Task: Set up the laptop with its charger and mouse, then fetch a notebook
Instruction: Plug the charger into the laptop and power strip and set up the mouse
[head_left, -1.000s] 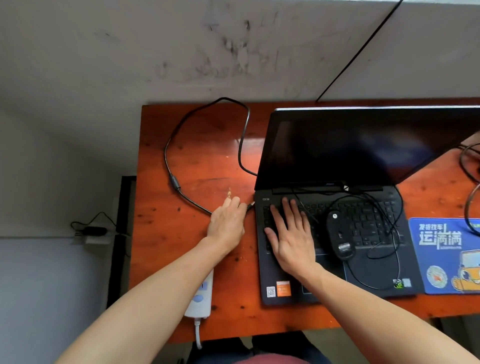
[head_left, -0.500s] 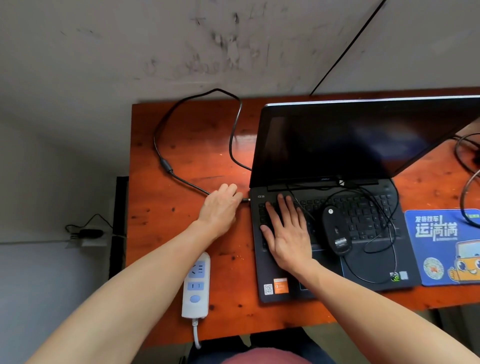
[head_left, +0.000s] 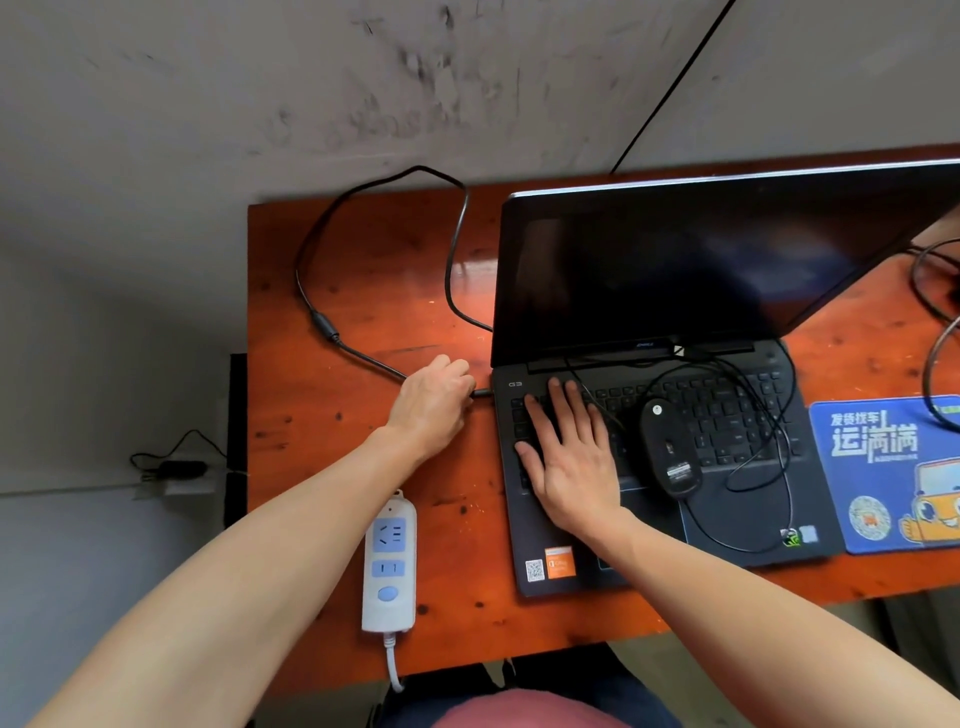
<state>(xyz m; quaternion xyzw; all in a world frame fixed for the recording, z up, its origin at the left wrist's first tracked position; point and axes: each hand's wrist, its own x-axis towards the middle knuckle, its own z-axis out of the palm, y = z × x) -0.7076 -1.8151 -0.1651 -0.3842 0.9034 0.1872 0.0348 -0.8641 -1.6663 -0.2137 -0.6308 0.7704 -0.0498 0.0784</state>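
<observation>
Presently both forearms reach forward from the near edge of the glossy orange-red wooden table (head_left: 322, 467). The left hand (head_left: 434, 400) lies knuckles up beside the left edge of the open black laptop (head_left: 675, 270), its fingers curled and pinching the small black charger plug (head_left: 482, 393), which sits right against the laptop's left side. Whether the plug is fully seated cannot be told. The right hand (head_left: 566, 457) lies palm down on the left part of the keyboard, fingers straight and slightly spread, pressing on the laptop base. From the left hand, the thin black charger cable (head_left: 457, 249) runs away to the left, passes through a thicker barrel-shaped section, loops towards the far table edge and comes back behind the laptop lid. The black oval wired mouse (head_left: 667, 452) lies on the keyboard just beside the right hand, on its right, with its thin cord looped loosely over the keys and palm rest. A white and blue power strip (head_left: 389, 561) lies on the table near the left forearm. A blue printed mouse pad (head_left: 893, 467) lies just beside the laptop's right edge.
</observation>
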